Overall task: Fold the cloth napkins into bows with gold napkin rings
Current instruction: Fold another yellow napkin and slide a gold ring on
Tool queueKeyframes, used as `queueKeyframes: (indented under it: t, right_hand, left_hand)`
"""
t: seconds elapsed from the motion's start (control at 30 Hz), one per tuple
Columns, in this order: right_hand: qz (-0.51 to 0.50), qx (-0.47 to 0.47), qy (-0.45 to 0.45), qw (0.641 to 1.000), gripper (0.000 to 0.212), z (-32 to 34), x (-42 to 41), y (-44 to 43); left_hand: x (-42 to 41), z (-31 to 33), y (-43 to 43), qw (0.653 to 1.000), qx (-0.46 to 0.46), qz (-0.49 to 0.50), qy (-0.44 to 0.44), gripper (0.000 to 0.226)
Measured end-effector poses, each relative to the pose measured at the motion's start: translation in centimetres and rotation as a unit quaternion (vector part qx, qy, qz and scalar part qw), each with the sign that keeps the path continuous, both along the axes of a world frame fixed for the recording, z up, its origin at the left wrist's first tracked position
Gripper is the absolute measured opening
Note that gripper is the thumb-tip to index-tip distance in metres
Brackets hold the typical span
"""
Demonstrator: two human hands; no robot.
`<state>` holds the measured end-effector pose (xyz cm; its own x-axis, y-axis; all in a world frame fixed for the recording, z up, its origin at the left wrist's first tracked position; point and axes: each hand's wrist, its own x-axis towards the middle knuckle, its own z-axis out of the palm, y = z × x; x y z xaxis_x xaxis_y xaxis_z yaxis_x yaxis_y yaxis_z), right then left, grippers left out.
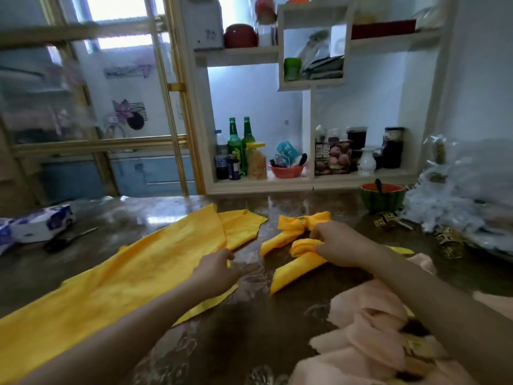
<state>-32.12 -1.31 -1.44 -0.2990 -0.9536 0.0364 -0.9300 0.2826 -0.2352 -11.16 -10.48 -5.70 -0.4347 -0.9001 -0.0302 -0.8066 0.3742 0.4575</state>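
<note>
A large yellow napkin lies spread flat across the left of the dark table. My left hand rests at its right edge, fingers curled over the hem. A second yellow napkin is gathered into a bow shape; my right hand grips its bunched middle. Just behind it lies a yellow bow with a gold ring round its centre. Two loose gold napkin rings sit at the right. Peach napkins are heaped at the near right.
Black scissors and a blue-white tissue pack lie at the far left. A watermelon-shaped bowl and crumpled clear plastic stand at the far right. A white shelf unit with bottles and jars backs the table.
</note>
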Motion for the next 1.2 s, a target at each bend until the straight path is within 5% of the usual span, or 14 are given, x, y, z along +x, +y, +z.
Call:
queueKeyframes:
  t: [0.17, 0.27, 0.33, 0.63, 0.7, 0.8, 0.87, 0.97, 1.1, 1.2]
  right_hand:
    - [0.102, 0.0, -0.034, 0.994, 0.032, -0.5, 11.0, 2.1]
    - [0.147, 0.034, -0.064, 0.987, 0.042, -2.6, 19.1, 2.0]
    - [0.15, 0.06, -0.077, 0.984, 0.047, -4.1, 22.4, 1.9]
    - [0.166, 0.056, -0.024, 0.984, 0.064, -6.4, 28.3, 0.6]
    - [0.156, 0.05, -0.004, 0.987, 0.068, -6.7, 28.0, 1.1]
    - [0.139, -0.016, 0.078, 0.987, 0.057, -6.3, 26.6, 2.5]
    - [0.132, -0.082, 0.118, 0.981, 0.037, -5.8, 25.6, 3.2]
    - [0.093, -0.219, 0.089, 0.967, 0.026, -4.1, 25.0, 3.7]
    - [0.028, -0.342, 0.006, 0.939, 0.047, -1.0, 26.1, 3.7]
    - [0.096, -0.309, -0.058, 0.944, 0.048, -1.3, 28.7, 4.2]
  left_hand:
    - [12.5, -1.4, 3.7, 0.989, -0.093, 0.006, -0.115, 0.062]
    - [20.5, -3.9, 5.5, 0.974, -0.055, 0.033, -0.219, 0.075]
    - [23.3, -5.1, 5.7, 0.974, -0.038, 0.064, -0.212, 0.077]
    - [25.6, -3.9, 5.8, 0.944, -0.245, -0.008, -0.22, 0.026]
    - [26.2, -4.0, 6.6, 0.956, -0.242, -0.041, -0.16, 0.025]
    - [26.7, -2.9, 9.0, 0.989, -0.123, -0.047, 0.064, 0.021]
    - [27.1, -1.3, 10.8, 0.978, 0.019, -0.045, 0.202, 0.02]
    - [28.2, 1.2, 11.7, 0.945, 0.149, -0.026, 0.291, 0.021]
    - [33.1, 2.1, 8.4, 0.926, 0.061, 0.159, 0.338, 0.031]
    - [39.7, -0.5, 6.4, 0.863, 0.081, 0.34, 0.365, 0.042]
